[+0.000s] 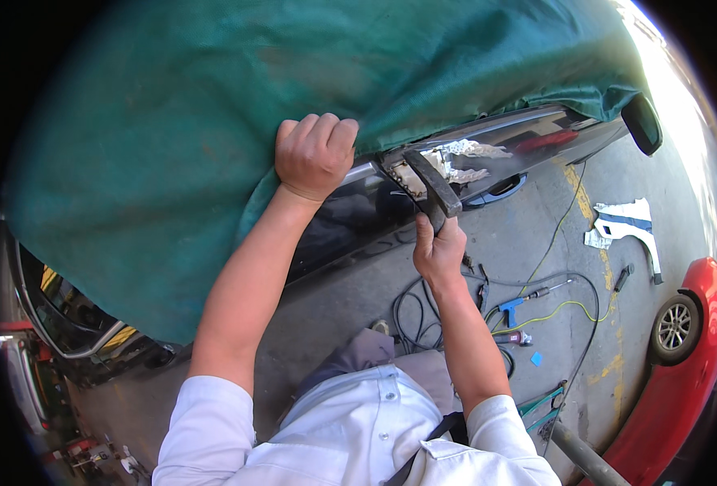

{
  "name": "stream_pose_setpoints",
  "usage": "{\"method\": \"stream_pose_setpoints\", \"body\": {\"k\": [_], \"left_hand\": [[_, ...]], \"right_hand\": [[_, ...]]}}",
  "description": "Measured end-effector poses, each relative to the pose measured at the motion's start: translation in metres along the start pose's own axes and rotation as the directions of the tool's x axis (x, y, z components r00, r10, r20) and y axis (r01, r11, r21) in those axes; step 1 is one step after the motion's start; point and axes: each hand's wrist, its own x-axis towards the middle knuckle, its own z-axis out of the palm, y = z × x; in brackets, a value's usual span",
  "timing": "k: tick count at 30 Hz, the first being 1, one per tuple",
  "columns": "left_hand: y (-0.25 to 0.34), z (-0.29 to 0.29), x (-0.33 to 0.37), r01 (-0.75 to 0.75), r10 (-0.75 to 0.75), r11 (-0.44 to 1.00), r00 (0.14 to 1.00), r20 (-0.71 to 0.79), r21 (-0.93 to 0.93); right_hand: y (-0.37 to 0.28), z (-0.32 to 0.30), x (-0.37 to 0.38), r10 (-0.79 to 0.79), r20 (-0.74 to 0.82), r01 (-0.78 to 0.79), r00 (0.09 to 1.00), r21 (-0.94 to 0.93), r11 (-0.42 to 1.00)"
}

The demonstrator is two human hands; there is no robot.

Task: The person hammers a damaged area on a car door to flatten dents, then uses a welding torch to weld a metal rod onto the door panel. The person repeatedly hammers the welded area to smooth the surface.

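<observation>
While closed, fingers [319, 134] on cover [204, 138] left, hammer [434, 180] right.

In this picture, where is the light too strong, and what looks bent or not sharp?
Head view: glare whitens the floor at upper right; head view: the red car bends along the fisheye rim; head view: the right hand and hammer look fairly sharp, while the clutter at lower left seems soft.
</observation>
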Motion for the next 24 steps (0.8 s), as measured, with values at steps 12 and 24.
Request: {"method": "stream_pose_setpoints", "body": {"k": [12,24], "left_hand": [[-0.002,0.003,-0.002,-0.008,0.008,1.0,1.0,-0.014,0.007],[0.0,0.001,-0.001,-0.001,0.001,1.0,1.0,-0.002,-0.004]], "right_hand": [[0.007,0.0,-0.008,-0.304,-0.043,0.304,0.952,0.0,0.953],[0.002,-0.001,-0.006,0.164,0.163,-0.144,0.973,-0.127,0.981]]}}
